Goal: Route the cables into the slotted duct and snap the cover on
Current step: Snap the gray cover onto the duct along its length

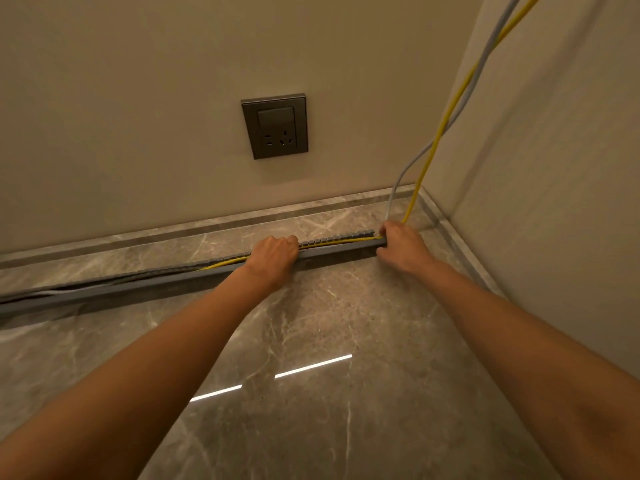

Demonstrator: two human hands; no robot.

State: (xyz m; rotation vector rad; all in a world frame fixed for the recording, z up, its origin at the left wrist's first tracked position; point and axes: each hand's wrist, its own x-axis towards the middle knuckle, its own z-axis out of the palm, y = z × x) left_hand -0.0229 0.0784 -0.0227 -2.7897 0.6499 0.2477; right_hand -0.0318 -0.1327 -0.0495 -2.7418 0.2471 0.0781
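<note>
Centrally, head view: a grey plastic slotted duct (138,287) lies along the polished, veined marble floor (311,323) near the wall. The left hand (273,256) curls its fingers over the toothed side. The right hand (401,244) clasps the duct's right end, where a round yellow cable (415,197) and grey cable (390,200) enter.

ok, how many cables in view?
2. The yellow cable drops down the right corner, then lies along the slotted duct. The grey cable hangs beside it, reaching the duct's right end. Others may hide inside.
</note>
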